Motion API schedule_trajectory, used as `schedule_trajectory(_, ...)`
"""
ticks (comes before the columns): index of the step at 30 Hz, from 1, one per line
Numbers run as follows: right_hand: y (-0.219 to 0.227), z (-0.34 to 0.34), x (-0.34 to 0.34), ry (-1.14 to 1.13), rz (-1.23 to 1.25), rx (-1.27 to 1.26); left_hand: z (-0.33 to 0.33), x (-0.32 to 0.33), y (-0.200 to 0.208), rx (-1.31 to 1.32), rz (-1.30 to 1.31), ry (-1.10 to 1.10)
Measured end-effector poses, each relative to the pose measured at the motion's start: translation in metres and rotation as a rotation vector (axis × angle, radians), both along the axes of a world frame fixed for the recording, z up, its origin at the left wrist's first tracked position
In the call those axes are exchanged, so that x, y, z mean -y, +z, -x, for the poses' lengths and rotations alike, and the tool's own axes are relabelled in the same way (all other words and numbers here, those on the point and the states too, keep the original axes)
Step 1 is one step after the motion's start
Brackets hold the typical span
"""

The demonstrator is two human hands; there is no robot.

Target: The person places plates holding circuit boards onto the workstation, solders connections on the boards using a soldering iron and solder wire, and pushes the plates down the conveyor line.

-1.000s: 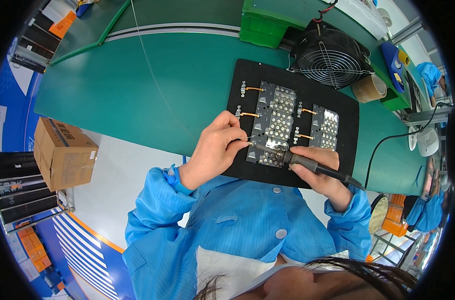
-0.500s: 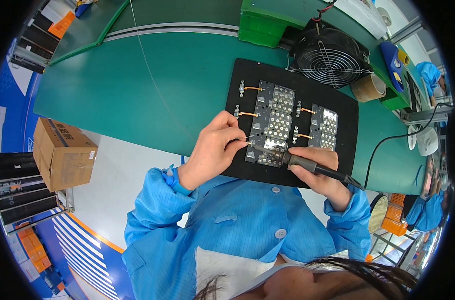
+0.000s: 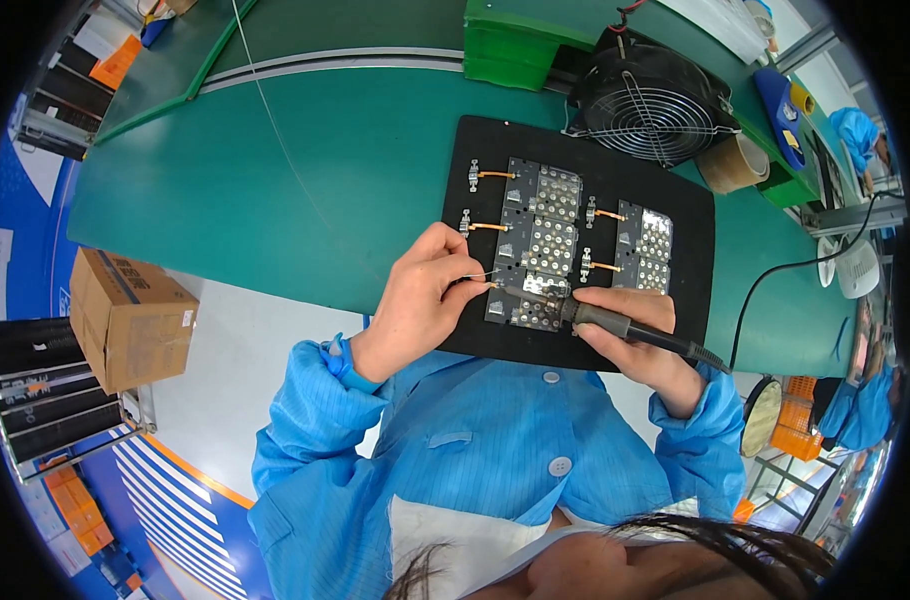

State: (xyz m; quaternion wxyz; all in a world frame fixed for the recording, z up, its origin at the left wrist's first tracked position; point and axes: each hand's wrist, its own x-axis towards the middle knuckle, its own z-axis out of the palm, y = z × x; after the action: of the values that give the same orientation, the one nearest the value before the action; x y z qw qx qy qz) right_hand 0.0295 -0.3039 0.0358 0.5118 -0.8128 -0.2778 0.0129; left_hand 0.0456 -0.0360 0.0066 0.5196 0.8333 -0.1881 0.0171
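Note:
My left hand (image 3: 415, 295) is closed in a pinch on a thin solder wire (image 3: 483, 274), whose end reaches the left edge of a dark circuit board. An orange lead seems to lie at those fingertips, mostly hidden. A soldering iron (image 3: 607, 318) is gripped in my right hand (image 3: 647, 350), its tip pointing left to that same edge. This lowest board (image 3: 531, 312) belongs to a column of boards covered in round silvery spots. Other boards (image 3: 643, 240) stand in a shorter column to the right. Orange leads (image 3: 493, 175) with small metal connectors stick out from their left sides.
Under the boards lies a black mat (image 3: 615, 180) on a green table (image 3: 225, 190). A black fan (image 3: 653, 110) with a wire guard stands behind, beside a tape roll (image 3: 732, 163) and a green box (image 3: 505, 55). The iron's cord (image 3: 753, 290) curves off right. A cardboard box (image 3: 135, 320) sits left.
The whole view has shifted slightly, with boards and mat a little further left in the picture. Both hands keep their grip, and the iron's tip stays at the lowest board's left edge.

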Motion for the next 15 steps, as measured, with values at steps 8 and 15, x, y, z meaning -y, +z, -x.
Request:
schedule_trajectory(8,0.0022,-0.0014,-0.0017,0.015,0.028,0.030,0.0004,-0.0001,0.0003,0.000,-0.004,0.008)
schedule_trajectory(15,0.0017,-0.0011,-0.0020,0.004,0.015,0.044,0.0010,0.0003,-0.0008,0.010,0.004,0.012)
